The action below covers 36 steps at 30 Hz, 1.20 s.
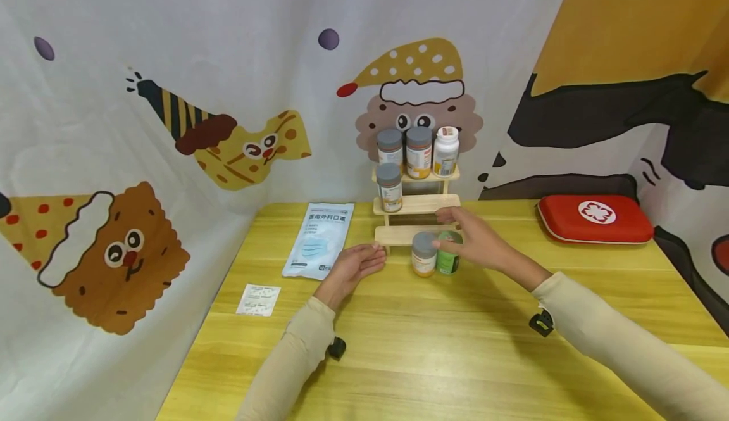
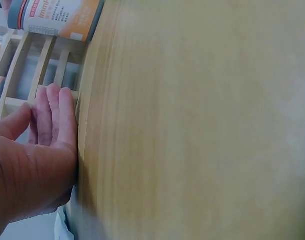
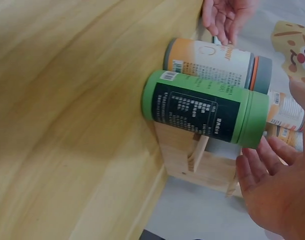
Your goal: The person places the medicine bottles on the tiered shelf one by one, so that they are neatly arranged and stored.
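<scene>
With right hand point(image 1: 477, 240) at the green jar point(image 1: 448, 264), on the surface point(image 1: 421, 345), 5 o'clock from the wooden rack point(image 1: 418, 204)
Fingers loosely spread, apparently gripping nothing; best to close evenly and lift upright, clear of the grey-lidded jar point(image 1: 424, 264) at 9 o'clock. Left hand point(image 1: 354, 266) relaxed at the rack's 7 o'clock. Counted: four grey-lidded jars; one each of green jar, white bottle point(image 1: 446, 155), mask packet point(image 1: 319, 240), red case point(image 1: 595, 226), small white packet point(image 1: 259, 300).
</scene>
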Tool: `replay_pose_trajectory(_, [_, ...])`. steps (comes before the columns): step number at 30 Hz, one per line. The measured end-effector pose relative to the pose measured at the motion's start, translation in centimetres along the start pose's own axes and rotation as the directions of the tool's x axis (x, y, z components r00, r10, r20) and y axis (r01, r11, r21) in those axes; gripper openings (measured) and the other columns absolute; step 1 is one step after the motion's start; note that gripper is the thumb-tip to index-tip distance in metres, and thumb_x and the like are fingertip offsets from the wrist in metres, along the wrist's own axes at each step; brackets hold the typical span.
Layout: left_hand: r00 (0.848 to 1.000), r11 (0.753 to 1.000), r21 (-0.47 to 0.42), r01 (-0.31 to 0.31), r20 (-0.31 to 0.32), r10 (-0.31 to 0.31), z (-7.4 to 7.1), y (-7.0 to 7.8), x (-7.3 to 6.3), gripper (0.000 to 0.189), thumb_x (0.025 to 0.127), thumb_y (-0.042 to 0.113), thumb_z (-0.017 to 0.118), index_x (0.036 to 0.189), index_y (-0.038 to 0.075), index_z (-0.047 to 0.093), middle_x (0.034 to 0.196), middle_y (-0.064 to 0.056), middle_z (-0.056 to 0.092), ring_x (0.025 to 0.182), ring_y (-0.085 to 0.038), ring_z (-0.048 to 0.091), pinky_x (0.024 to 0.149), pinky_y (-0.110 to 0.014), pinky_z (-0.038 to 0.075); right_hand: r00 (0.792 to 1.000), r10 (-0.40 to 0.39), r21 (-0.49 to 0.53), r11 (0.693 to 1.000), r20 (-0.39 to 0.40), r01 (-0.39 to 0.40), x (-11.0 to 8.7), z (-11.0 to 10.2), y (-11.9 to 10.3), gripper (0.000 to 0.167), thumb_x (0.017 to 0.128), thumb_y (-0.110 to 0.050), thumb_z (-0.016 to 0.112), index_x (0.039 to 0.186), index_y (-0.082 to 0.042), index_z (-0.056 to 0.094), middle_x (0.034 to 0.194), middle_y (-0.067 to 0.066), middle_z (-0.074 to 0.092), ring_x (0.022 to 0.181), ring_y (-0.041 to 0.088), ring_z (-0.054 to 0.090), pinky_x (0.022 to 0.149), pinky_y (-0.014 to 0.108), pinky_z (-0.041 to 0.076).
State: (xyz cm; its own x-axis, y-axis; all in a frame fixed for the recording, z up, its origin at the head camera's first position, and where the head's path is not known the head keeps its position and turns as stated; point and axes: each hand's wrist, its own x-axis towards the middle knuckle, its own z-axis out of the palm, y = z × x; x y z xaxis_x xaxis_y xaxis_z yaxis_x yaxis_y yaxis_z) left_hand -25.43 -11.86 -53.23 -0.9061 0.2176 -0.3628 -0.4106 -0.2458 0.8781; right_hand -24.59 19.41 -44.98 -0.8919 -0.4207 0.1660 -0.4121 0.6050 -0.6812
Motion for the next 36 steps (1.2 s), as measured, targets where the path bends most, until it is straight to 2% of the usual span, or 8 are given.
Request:
replay_pose_trajectory(5, [1.000,1.000,0.004,-0.004,-0.003,0.004,0.0,0.0,-0.1,0.032,0.107,0.015,0.064,0.132,-0.005,0.065,0.120,-0.016,0.078,0.112,-0.026,0.077,0.105,-0.040,0.064,1.000,0.006,-0.029,1.000,0.020,-0.005,-0.8,0.2,0.5,0.077,0.094,-0.038,0.082,0.154,-0.003,0.047,0.151,0.019,0.057,0.136,0.039,0.056,0.115,0.063,0.050])
replay_pose_trajectory(10, [1.000,1.000,0.010,-0.004,0.002,0.004,0.1,0.1,-0.2,0.034,0.108,0.016,0.063,0.135,-0.004,0.064,0.124,-0.017,0.076,0.109,-0.022,0.077,0.104,-0.038,0.064,1.000,-0.023,-0.050,0.998,0.002,0.023,-1.5,0.5,0.9,0.073,0.092,-0.029,0.085,0.150,0.001,0.052,0.151,0.022,0.058,0.134,0.042,0.058,0.109,0.062,0.055])
replay_pose_trajectory(19, [1.000,1.000,0.010,-0.008,0.009,0.008,0.1,0.0,-0.2,0.035,0.108,0.016,0.063,0.136,-0.005,0.064,0.125,-0.018,0.076,0.110,-0.022,0.077,0.105,-0.039,0.064,1.000,-0.006,-0.035,0.999,-0.004,0.006,-2.1,0.9,2.0,0.074,0.093,-0.027,0.084,0.152,0.002,0.050,0.153,0.024,0.054,0.134,0.042,0.057,0.106,0.061,0.057])
replay_pose_trajectory(26, [1.000,1.000,0.010,-0.008,0.005,0.008,0.0,0.0,-0.1,0.034,0.107,0.016,0.064,0.135,-0.004,0.064,0.127,-0.019,0.075,0.113,-0.025,0.076,0.104,-0.038,0.064,1.000,0.009,0.010,1.000,-0.022,-0.009,-2.2,1.2,2.8,0.071,0.093,-0.024,0.085,0.150,0.000,0.051,0.146,0.020,0.061,0.124,0.036,0.062,0.101,0.053,0.060])
replay_pose_trajectory(36, [1.000,1.000,0.008,-0.006,0.002,0.006,0.0,0.0,-0.2,0.033,0.107,0.016,0.064,0.134,-0.003,0.065,0.130,-0.022,0.073,0.108,-0.022,0.077,0.105,-0.039,0.064,0.999,0.013,0.059,0.998,-0.042,-0.011,-2.6,1.1,3.1,0.067,0.091,-0.020,0.086,0.147,-0.001,0.053,0.134,0.016,0.067,0.117,0.034,0.067,0.102,0.055,0.062])
